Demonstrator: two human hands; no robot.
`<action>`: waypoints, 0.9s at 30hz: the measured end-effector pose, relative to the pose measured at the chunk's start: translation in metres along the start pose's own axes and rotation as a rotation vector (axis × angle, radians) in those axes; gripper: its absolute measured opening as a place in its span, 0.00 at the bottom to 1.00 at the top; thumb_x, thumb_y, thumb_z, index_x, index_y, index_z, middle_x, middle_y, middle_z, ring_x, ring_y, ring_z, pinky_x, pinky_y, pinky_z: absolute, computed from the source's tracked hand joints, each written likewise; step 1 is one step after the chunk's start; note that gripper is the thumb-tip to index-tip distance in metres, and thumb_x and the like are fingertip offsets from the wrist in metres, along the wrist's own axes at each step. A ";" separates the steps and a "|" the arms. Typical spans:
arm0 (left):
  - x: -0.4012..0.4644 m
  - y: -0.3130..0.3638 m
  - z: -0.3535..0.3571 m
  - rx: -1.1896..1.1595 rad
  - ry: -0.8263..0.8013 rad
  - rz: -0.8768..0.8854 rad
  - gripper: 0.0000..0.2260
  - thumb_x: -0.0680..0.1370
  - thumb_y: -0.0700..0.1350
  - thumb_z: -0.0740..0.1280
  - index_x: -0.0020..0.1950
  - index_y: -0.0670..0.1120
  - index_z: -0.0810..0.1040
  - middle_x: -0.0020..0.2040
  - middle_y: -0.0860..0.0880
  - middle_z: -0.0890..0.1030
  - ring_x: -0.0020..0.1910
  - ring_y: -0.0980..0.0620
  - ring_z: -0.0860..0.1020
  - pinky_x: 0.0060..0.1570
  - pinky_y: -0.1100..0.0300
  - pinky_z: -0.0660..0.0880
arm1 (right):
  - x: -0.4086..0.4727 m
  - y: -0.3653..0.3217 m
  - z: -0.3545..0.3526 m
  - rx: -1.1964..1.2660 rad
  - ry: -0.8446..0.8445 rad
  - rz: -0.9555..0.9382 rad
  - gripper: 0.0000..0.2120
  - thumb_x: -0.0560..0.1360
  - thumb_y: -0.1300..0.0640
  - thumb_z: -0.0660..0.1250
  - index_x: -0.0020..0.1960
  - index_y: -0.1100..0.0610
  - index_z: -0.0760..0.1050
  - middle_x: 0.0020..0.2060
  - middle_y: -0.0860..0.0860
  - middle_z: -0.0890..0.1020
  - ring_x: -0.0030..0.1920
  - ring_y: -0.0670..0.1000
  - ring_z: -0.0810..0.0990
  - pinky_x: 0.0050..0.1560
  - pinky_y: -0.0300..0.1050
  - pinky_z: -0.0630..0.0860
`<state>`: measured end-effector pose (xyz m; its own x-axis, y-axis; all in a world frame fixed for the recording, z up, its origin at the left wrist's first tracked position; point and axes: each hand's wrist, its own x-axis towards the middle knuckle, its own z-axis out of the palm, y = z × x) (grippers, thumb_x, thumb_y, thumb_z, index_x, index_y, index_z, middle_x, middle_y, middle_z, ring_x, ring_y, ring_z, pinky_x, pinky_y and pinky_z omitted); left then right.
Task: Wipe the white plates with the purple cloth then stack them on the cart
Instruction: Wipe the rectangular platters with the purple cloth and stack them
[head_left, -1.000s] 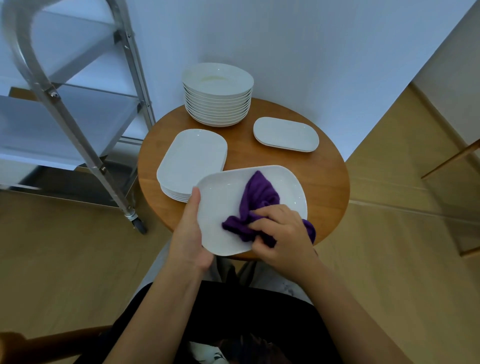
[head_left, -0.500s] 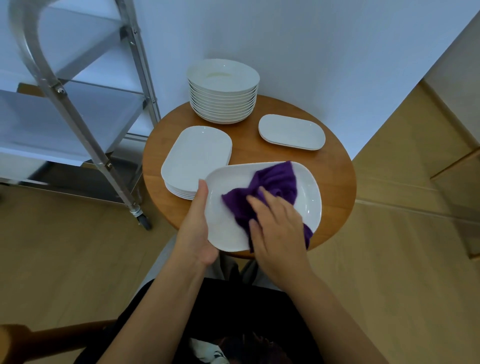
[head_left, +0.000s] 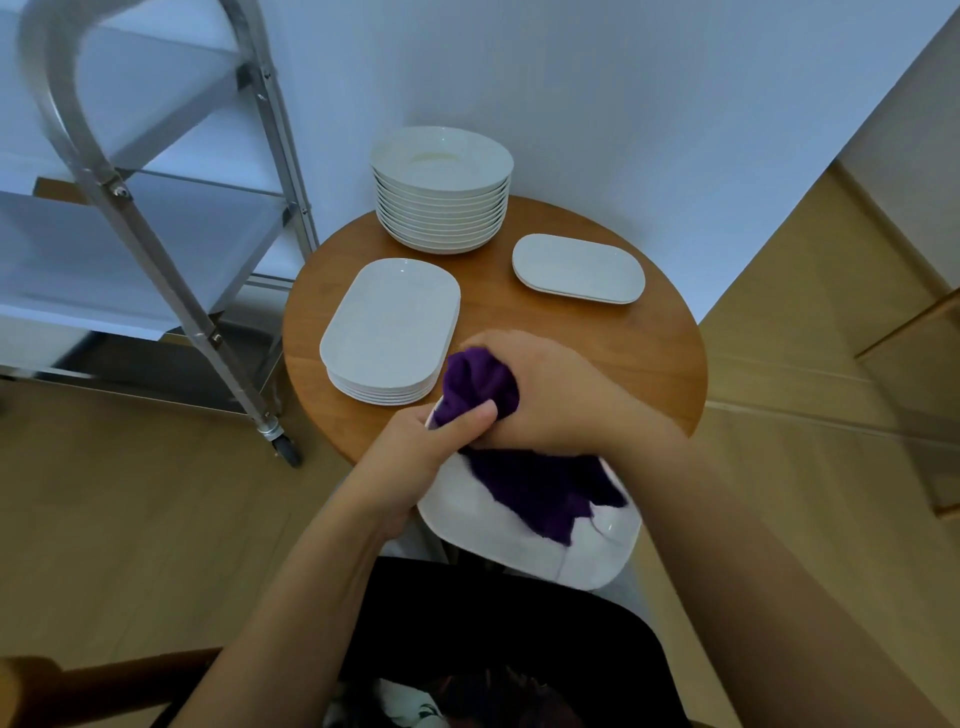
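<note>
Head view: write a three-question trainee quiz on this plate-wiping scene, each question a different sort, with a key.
1. True or false: the right hand grips the purple cloth.
2. Multiple choice: the round bowl-shaped plates stand
A. on the cart
B. at the table's far edge by the wall
C. on the floor
3. Fill in: the left hand holds the edge of the ____ being wiped.

Key
1. True
2. B; the cart shelves in view carry no plates.
3. Plate, held near the round wooden table.

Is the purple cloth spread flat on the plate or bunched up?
Bunched: the cloth is gathered in the right hand, draping over the plate.
</note>
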<state>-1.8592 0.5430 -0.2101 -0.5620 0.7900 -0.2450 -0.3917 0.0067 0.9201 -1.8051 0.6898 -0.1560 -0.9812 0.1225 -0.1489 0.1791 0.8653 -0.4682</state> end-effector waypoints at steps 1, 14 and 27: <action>-0.001 0.000 -0.001 0.003 -0.002 0.010 0.12 0.64 0.54 0.72 0.43 0.49 0.85 0.44 0.45 0.85 0.44 0.50 0.83 0.41 0.62 0.79 | 0.003 0.002 -0.007 0.061 -0.060 0.039 0.22 0.64 0.47 0.75 0.55 0.44 0.71 0.47 0.42 0.78 0.46 0.44 0.76 0.43 0.40 0.75; -0.008 0.011 -0.006 -0.192 0.164 0.010 0.16 0.66 0.54 0.66 0.48 0.45 0.81 0.43 0.44 0.84 0.43 0.43 0.83 0.47 0.46 0.78 | -0.019 0.063 -0.044 0.537 -0.275 0.307 0.13 0.64 0.63 0.77 0.45 0.50 0.79 0.42 0.52 0.85 0.43 0.54 0.84 0.42 0.48 0.81; 0.017 0.019 0.020 -0.666 0.570 0.190 0.12 0.78 0.50 0.64 0.61 0.54 0.74 0.47 0.51 0.85 0.45 0.47 0.84 0.42 0.47 0.81 | -0.030 0.034 0.037 1.724 0.522 0.529 0.24 0.59 0.55 0.74 0.53 0.61 0.77 0.40 0.54 0.85 0.37 0.51 0.85 0.33 0.41 0.79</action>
<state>-1.8613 0.5684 -0.1909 -0.8672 0.3162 -0.3847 -0.4972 -0.5900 0.6362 -1.7668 0.6980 -0.1999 -0.6684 0.5825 -0.4625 -0.0287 -0.6415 -0.7666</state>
